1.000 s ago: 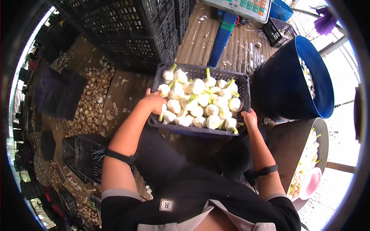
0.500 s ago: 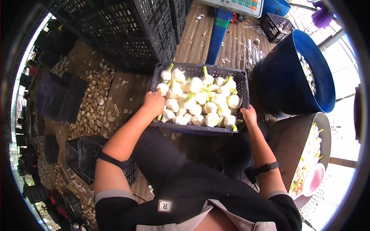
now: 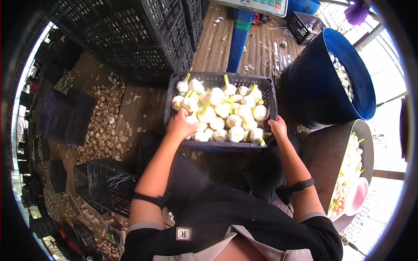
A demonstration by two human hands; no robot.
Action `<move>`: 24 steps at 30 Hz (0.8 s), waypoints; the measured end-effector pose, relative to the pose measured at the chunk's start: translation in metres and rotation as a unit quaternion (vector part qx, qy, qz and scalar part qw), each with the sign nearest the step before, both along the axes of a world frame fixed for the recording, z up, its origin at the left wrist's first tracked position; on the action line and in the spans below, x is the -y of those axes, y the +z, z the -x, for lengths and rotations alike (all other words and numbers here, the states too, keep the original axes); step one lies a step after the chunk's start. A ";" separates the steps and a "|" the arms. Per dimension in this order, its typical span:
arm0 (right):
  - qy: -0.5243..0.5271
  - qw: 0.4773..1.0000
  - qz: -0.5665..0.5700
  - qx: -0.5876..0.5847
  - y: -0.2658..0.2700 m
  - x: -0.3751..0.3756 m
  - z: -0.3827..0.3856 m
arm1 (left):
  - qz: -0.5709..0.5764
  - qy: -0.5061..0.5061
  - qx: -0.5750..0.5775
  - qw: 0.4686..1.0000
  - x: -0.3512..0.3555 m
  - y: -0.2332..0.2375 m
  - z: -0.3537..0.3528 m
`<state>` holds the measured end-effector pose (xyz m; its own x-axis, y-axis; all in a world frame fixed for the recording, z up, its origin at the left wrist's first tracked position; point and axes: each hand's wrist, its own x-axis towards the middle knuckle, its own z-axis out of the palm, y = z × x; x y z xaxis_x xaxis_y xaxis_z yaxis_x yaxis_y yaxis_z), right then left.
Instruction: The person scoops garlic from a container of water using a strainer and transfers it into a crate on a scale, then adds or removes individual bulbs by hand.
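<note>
A dark plastic crate [image 3: 167, 126] full of white garlic bulbs [image 3: 216, 96] with short green stems sits in front of me. My left hand [image 3: 181, 125] is inside its left side, curled over a bulb at the near left; the bulb and some fingers are partly hidden. My right hand [image 3: 278, 127] grips the crate's right rim, fingers closed round the edge. Behind the crate rises the blue post [image 3: 239, 39] of a scale [image 3: 261, 5] with a keypad.
Stacked black crates [image 3: 143, 39] stand at the back left. On the right are a blue tub [image 3: 305, 82] and a tilted container [image 3: 322, 152] of garlic, with a pink basket [image 3: 356, 195]. Loose garlic [image 3: 102, 117] covers the floor at left, near an open black crate [image 3: 109, 182].
My left hand has let go of the crate's left rim and moved inward onto the bulbs. The right hand stays on the right rim. The view has shifted slightly.
</note>
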<state>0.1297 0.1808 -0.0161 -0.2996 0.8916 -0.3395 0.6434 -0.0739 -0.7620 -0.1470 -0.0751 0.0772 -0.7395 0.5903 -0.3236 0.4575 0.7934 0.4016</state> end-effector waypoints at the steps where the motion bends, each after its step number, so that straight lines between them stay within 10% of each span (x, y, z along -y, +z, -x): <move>1: 0.005 1.000 -0.002 -0.009 -0.002 -0.001 0.000 | -0.001 -0.001 0.000 1.000 0.000 0.002 0.001; 8: -0.008 1.000 -0.006 0.001 0.006 0.004 0.002 | 0.119 -0.136 -0.038 0.983 0.020 0.025 -0.004; 17: -0.015 1.000 -0.003 -0.016 -0.002 0.002 0.001 | -0.161 -0.117 0.115 0.973 -0.030 -0.004 0.011; 24: -0.005 1.000 0.003 -0.004 -0.001 -0.001 0.001 | -0.221 -0.157 -0.180 0.946 -0.023 -0.029 -0.022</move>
<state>0.1290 0.1820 -0.0170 -0.2925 0.8924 -0.3435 0.6370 -0.0860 -0.7660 -0.1248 -0.0523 0.0486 -0.5209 0.8175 0.2455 0.8127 0.3871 0.4356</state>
